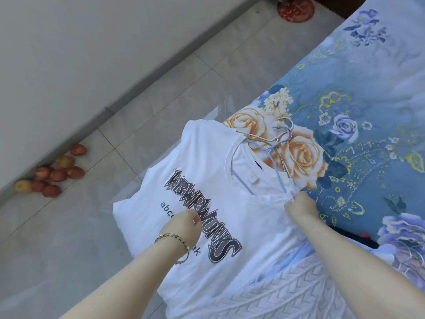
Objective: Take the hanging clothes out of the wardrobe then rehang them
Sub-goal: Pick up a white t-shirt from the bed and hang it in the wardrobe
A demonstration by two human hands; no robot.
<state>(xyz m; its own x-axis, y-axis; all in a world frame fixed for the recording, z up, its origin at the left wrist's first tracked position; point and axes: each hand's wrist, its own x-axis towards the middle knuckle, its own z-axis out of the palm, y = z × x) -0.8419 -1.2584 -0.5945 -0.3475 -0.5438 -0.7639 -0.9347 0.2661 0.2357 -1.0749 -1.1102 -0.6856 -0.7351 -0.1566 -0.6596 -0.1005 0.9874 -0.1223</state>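
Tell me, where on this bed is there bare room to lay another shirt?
The flowered sheet beyond the hangers, toward the far end, lies bare. The near edge is crowded: T-shirt, knitted top. Off the bed, floor tiles between the apples and the T-shirt are free.

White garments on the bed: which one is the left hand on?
The printed T-shirt: it has dark block lettering across its chest, where the left hand sits. The cable-knit garment nearer the camera is plain and textured.
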